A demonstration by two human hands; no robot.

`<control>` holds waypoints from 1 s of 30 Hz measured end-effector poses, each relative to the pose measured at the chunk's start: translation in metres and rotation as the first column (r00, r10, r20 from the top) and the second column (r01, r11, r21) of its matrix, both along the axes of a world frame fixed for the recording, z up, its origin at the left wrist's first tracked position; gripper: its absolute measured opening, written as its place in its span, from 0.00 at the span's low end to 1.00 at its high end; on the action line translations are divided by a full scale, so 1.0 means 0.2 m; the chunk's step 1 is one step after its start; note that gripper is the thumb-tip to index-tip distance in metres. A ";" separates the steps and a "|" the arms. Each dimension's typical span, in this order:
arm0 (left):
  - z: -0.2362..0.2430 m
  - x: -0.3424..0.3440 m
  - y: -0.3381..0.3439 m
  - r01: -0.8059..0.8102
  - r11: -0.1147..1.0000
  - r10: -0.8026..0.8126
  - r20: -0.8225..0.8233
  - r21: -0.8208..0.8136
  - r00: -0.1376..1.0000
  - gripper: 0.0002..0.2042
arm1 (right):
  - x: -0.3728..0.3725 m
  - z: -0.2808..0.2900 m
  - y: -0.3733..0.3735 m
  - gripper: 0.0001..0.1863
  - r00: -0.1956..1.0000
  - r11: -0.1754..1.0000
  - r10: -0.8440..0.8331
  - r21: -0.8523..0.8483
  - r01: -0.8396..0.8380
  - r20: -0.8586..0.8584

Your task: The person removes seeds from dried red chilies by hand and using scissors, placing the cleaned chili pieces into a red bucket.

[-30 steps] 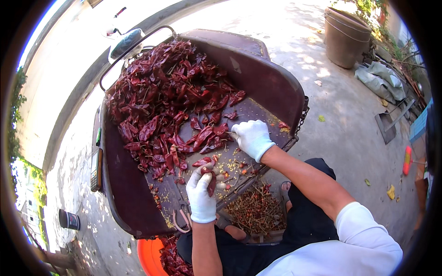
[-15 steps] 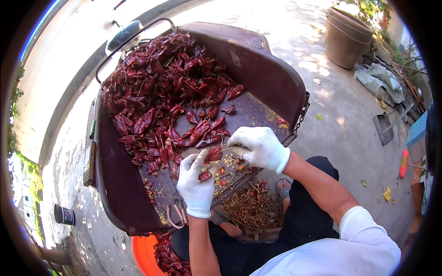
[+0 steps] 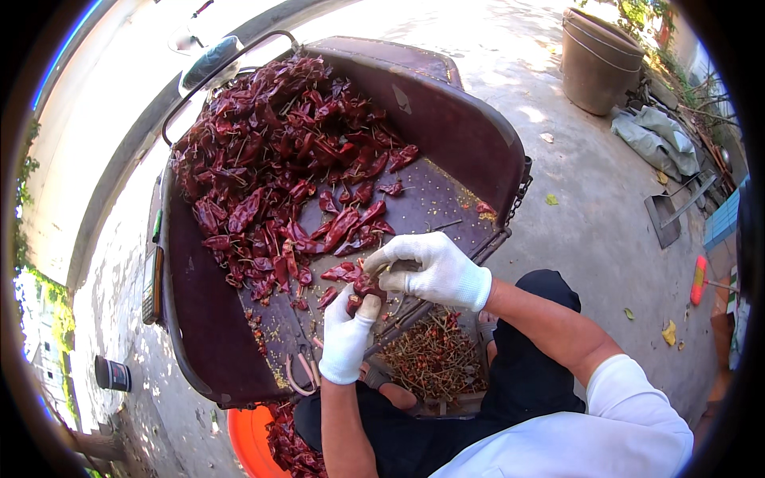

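Dried red chili peppers (image 3: pixel 368 288) sit between my two white-gloved hands over the near part of a dark metal cart bed (image 3: pixel 458 131). My left hand (image 3: pixel 347 333) is closed around them, its thumb and fingers pinching from below. From the right, my right hand (image 3: pixel 437 269) is closed too, with thumb and fingertips on the upper part of the same pepper. Just beyond my hands, a few loose peppers (image 3: pixel 341 272) lie among yellow seeds. A large heap of dried chili peppers (image 3: pixel 271 151) fills the bed's far left.
Scissors with pink handles (image 3: pixel 301 374) lie at the bed's near edge. Below it is a container of stems (image 3: pixel 434 358) between my feet. An orange tub (image 3: pixel 251 438) holds more peppers. A chain (image 3: pixel 522 191) hangs at the right corner; a brown bucket (image 3: pixel 602 64) stands far right.
My right hand has come left and down, from gripping a pepper's stem to touching the pepper itself. My left hand has shifted slightly right, uncovering loose peppers on the bed.
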State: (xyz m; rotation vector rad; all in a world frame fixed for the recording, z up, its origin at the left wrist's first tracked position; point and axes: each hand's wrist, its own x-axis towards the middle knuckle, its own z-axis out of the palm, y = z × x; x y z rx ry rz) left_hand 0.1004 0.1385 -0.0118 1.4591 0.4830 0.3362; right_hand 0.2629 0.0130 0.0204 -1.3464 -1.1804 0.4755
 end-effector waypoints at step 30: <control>-0.06 0.01 0.00 0.040 0.745 0.010 -0.070 0.665 0.997 0.26 | -0.12 -0.10 0.02 0.11 0.831 0.974 -0.226 0.094 0.207 0.509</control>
